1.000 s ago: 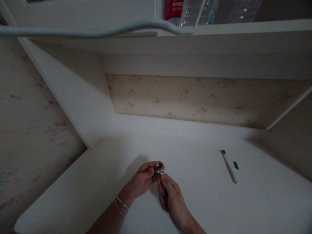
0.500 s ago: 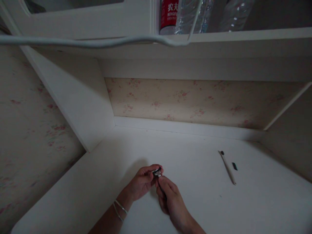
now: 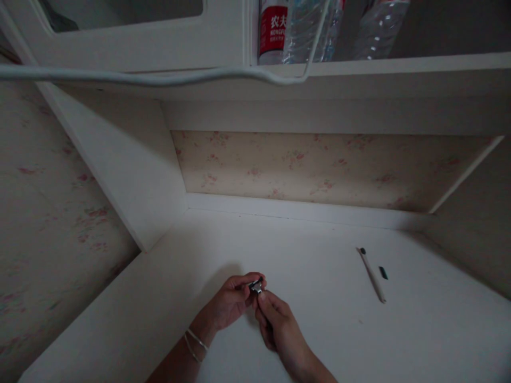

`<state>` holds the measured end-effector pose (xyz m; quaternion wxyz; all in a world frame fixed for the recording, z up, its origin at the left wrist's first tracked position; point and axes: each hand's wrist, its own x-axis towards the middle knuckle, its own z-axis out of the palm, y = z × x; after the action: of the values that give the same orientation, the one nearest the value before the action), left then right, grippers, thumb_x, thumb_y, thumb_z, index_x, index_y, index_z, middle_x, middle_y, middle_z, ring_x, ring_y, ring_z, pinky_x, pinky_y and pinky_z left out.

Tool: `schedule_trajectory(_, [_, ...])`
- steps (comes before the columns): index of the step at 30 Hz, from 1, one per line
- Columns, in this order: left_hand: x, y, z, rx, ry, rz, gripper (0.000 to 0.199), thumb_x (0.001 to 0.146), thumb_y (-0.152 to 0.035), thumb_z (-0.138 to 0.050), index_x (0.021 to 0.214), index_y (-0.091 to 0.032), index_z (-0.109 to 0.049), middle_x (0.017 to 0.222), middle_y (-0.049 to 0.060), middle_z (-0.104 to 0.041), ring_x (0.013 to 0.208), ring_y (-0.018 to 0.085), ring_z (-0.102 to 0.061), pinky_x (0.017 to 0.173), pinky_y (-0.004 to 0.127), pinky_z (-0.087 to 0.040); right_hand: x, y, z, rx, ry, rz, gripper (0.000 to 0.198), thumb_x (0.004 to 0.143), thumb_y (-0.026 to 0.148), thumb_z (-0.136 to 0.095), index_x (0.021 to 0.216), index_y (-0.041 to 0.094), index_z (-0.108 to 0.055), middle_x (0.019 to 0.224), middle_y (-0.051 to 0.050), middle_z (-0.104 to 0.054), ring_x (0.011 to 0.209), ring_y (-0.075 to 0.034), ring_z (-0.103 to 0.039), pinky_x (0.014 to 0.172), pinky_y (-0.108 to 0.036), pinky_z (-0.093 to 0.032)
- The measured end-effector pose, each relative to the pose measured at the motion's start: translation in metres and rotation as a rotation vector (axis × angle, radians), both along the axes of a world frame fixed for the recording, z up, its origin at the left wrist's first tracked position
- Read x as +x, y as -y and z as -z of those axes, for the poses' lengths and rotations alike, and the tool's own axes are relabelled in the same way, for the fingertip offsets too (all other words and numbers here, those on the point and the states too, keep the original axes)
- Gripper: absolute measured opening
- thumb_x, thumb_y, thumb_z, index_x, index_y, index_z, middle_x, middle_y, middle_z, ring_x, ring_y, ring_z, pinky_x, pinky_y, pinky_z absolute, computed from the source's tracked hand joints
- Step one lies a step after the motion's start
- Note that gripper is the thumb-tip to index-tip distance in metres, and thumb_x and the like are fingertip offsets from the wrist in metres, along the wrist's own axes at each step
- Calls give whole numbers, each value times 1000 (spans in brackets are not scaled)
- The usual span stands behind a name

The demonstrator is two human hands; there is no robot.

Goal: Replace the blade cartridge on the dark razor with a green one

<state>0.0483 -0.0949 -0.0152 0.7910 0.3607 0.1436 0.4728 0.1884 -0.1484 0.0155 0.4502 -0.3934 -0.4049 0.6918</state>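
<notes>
Both hands meet low in the middle of the view, just above the white tabletop (image 3: 315,324). They hold what looks like a razor (image 3: 256,286), with a shiny silver T-shaped head and a black strip across its end. My left hand (image 3: 233,300), a pale bangle at its wrist, pinches the head between thumb and fingers. My right hand (image 3: 277,322) is closed round the handle, which its fingers mostly hide. To the right lie a slim white stick (image 3: 372,277) with a black tip and a small dark strip (image 3: 383,273), apart from both hands.
A white cabinet (image 3: 159,48) overhangs the table, with plastic bottles (image 3: 305,32) on its shelf. A pale bar or cable (image 3: 159,78) crosses in front of it. White side panels (image 3: 120,165) and floral wallpaper (image 3: 295,165) enclose the back.
The camera view has tilted slightly, so the cabinet and bottles sit lower. Both hands keep their hold on the razor, with hardly any movement.
</notes>
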Motion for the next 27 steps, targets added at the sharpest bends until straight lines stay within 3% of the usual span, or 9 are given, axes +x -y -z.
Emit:
schedule_trajectory(9, [3,3,-2,-21,26,-4,27,71,-19,-75,98,-19,-72,111,8,-67,100,17,-60,85,26,-43,1,0,-3,-22,11,25,50,76,67,-58,69,19,-43,47,10,-32,32,-2,-19,29,-16,-11])
schedule_trajectory(27, [5,2,-1,-33,55,-13,25,76,-20,-71,101,-15,-71,109,10,-69,97,17,-63,84,25,-46,-1,-1,2,20,-16,58,50,76,66,-58,66,20,-40,44,10,-30,32,-3,-17,30,-17,-11])
